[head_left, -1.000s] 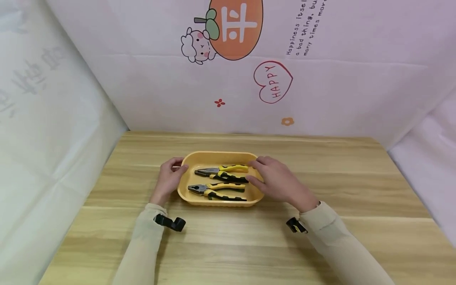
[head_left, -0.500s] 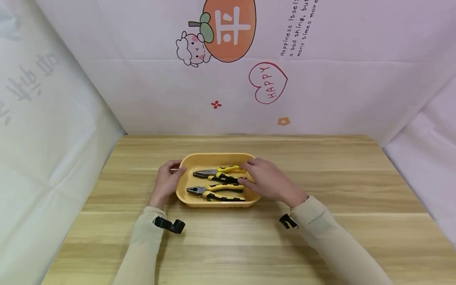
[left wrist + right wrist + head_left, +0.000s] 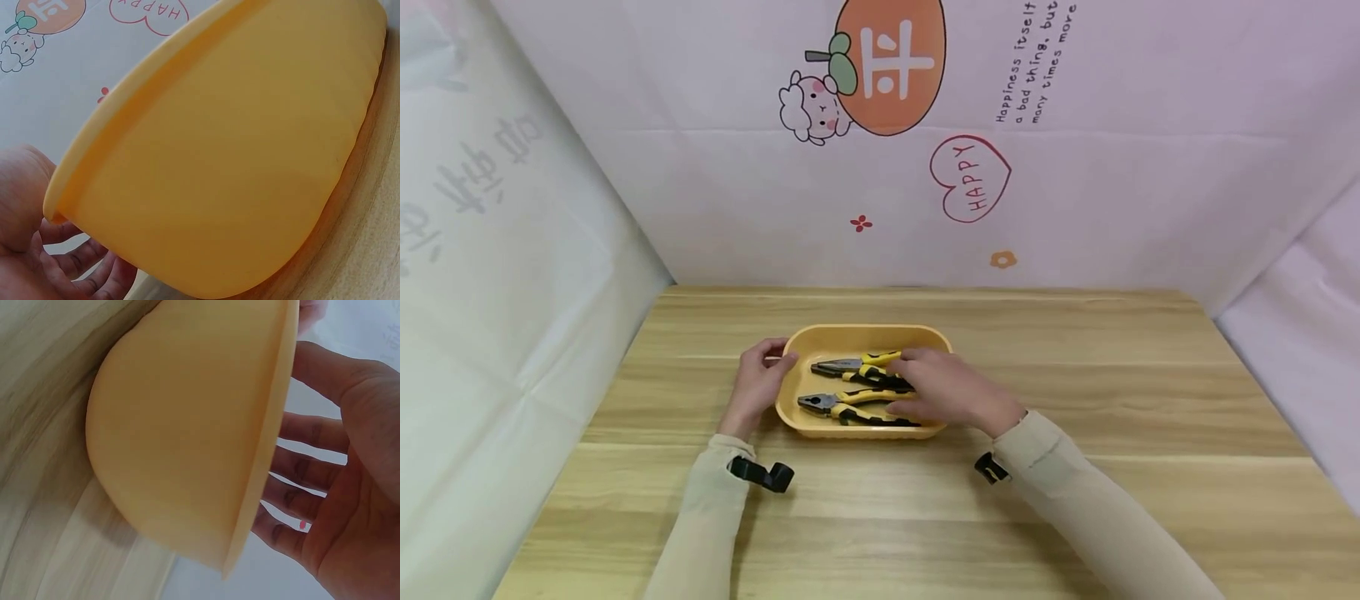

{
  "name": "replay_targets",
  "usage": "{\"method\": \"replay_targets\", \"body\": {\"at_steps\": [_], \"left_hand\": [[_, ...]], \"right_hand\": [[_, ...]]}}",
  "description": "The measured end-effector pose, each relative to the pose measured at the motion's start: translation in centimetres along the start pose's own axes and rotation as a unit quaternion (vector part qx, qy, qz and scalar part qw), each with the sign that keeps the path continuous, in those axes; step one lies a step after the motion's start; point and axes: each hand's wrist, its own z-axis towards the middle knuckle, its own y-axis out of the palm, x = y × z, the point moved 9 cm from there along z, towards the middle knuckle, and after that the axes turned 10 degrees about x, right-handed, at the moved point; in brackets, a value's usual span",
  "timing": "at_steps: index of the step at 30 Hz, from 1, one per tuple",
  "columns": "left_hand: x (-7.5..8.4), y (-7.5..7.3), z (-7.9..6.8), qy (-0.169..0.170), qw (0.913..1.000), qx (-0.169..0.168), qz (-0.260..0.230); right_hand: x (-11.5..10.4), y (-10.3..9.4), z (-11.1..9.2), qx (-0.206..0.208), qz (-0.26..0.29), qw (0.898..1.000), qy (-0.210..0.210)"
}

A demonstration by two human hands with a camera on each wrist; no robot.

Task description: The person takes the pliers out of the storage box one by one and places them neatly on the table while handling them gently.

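A yellow plastic basin [image 3: 793, 421] with rounded corners sits on the table, and two pairs of pliers with yellow and black handles lie in it. Long-nose pliers [image 3: 844, 365] lie at the far side; combination pliers [image 3: 827, 405] lie nearer. Both heads face left. My left hand [image 3: 758, 385] holds the basin's left end, thumb over the rim and fingers outside. From the right, my right hand [image 3: 947, 387] reaches over the rim above the handle ends, fingers and thumb spread apart. The basin wall hides those fingertips in the right wrist view, so contact with the pliers cannot be told.
The wooden table [image 3: 865, 533] carries the basin near its middle. A white printed cloth [image 3: 760, 217] rises behind the table's far edge, with more cloth at both sides. Black straps with small mounts sit on both wrists.
My right hand has moved left and slightly nearer, from the basin's right rim to over the pliers' handles. The left hand keeps its hold on the rim. Both pliers lie as before.
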Motion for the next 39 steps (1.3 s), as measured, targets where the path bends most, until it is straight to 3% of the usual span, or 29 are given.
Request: {"method": "replay_targets", "body": {"at_steps": [11, 15, 27, 39], "left_hand": [[0.2, -0.6, -0.1, -0.002, 1.0, 0.0, -0.002], [0.3, -0.7, 0.1, 0.003, 1.0, -0.001, -0.005], [0.5, -0.4, 0.0, 0.002, 1.0, -0.008, -0.004], [0.4, 0.0, -0.2, 0.0, 0.9999, -0.012, -0.009]], "right_hand": [[-0.6, 0.6, 1.4, -0.022, -0.002, 1.0, 0.005], [-1.1, 0.5, 1.7, -0.023, -0.013, 1.0, -0.012], [-2.3, 1.4, 2.5, -0.044, -0.034, 0.998, -0.034], [-2.6, 3.2, 2.9, -0.071, -0.058, 0.996, -0.024]]}}
